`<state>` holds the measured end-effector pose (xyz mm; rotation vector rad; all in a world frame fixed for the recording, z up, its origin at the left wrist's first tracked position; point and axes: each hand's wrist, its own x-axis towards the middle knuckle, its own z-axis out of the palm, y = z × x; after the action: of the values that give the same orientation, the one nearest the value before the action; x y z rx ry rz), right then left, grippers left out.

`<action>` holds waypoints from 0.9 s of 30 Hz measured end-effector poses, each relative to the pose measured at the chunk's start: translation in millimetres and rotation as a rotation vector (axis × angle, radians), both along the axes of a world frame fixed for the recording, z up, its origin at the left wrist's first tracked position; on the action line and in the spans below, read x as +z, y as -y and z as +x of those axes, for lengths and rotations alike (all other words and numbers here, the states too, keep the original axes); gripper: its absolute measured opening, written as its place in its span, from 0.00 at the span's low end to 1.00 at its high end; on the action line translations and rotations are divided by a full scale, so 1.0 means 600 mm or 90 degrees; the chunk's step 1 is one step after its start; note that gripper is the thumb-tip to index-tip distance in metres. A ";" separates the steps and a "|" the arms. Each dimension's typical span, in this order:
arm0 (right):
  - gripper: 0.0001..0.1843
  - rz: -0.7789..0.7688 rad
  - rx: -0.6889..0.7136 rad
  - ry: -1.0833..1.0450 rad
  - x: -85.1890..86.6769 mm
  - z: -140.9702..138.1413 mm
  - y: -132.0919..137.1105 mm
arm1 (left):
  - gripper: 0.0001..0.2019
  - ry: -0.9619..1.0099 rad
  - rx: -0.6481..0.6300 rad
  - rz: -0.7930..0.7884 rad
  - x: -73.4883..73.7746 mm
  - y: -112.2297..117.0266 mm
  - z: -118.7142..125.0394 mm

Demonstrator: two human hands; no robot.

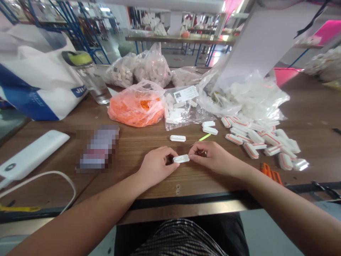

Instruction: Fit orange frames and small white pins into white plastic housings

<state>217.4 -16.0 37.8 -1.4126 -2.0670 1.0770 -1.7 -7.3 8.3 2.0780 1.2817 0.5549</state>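
Observation:
Between finger and thumb, my left hand point(159, 163) grips the left end of a small, long white plastic part point(181, 159), its hollow side facing up. My right hand point(209, 154) is closed in a pinch at the part's other end; its fingertips touch that end. Just beyond the right hand is a thin tool with a bright green handle point(204, 137), its narrow tip partly behind the fingers. A similar white part point(178, 138) lies on the table past my hands, and two more white parts point(210, 130) sit near the green handle.
On the right, white parts with orange strips point(252, 150) form a loose pile, with orange pieces point(271, 173) nearer the edge. Behind stand a bag of orange pieces point(137, 106), clear bags and a water bottle point(89, 78). A white power bank point(34, 153) and blurred phone-like object point(99, 147) lie left.

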 end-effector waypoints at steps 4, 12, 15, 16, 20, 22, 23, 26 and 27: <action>0.08 0.011 0.004 0.013 -0.014 -0.010 -0.002 | 0.05 0.007 -0.007 0.009 -0.002 0.000 -0.001; 0.07 0.220 0.072 0.156 -0.010 -0.017 -0.002 | 0.05 0.009 0.005 -0.007 -0.002 -0.001 0.001; 0.10 0.297 0.118 0.231 -0.007 -0.023 0.001 | 0.05 0.002 0.013 -0.016 0.000 0.001 0.000; 0.11 0.317 0.132 0.257 -0.006 -0.024 0.002 | 0.05 0.000 0.014 -0.018 0.001 0.001 0.000; 0.16 0.388 0.162 0.326 -0.009 -0.027 0.008 | 0.06 -0.003 0.020 -0.026 0.004 0.002 0.002; 0.16 0.396 0.162 0.324 -0.010 -0.023 0.011 | 0.06 -0.002 0.021 -0.030 0.005 0.002 0.003; 0.16 0.394 0.160 0.313 -0.010 -0.019 0.013 | 0.06 0.000 0.020 -0.030 0.006 0.002 0.004; 0.13 0.395 0.139 0.262 -0.012 -0.007 0.016 | 0.06 0.005 0.014 -0.024 0.005 0.002 0.003; 0.13 0.405 0.129 0.249 -0.013 -0.003 0.017 | 0.06 0.007 0.011 -0.023 0.004 0.002 0.002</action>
<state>215.3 -26.3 30.1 -1.1549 -2.5499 0.1467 -0.5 -8.6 10.9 2.0334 1.2959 0.5474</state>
